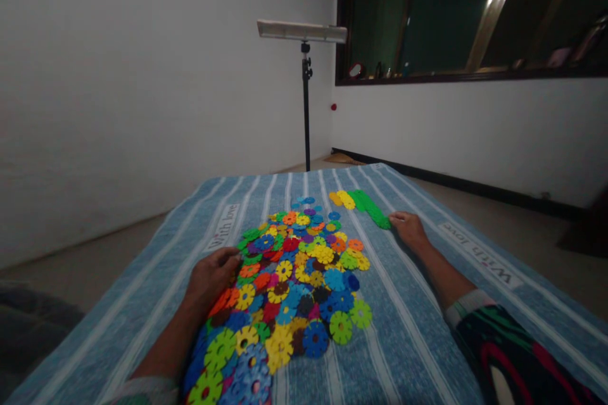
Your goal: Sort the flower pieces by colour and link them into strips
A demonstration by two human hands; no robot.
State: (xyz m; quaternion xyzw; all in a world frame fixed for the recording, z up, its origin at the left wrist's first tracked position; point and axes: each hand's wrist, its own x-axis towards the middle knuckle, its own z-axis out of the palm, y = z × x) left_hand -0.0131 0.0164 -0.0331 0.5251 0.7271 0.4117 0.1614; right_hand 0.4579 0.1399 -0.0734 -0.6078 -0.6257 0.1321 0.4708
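Observation:
A big pile of notched, flower-shaped plastic discs (304, 266) in many colours lies on the blue striped cloth. My left hand (216, 275) rests at the pile's left edge, its fingers drawn together by some green discs (249, 247); what they hold, if anything, is hidden. Right of the pile, my right hand (408, 228) pinches at the near end of a row of green discs (365, 204). Yellow discs (346, 200) and an orange disc (335, 199) sit at the left of that row, sorted by colour.
The striped cloth (399, 304) covers the whole table and carries "With love" print on both sides. Beyond its far edge stands a lamp on a black pole (306, 107). White walls and a dark window (441, 12) with small items on its sill enclose the corner.

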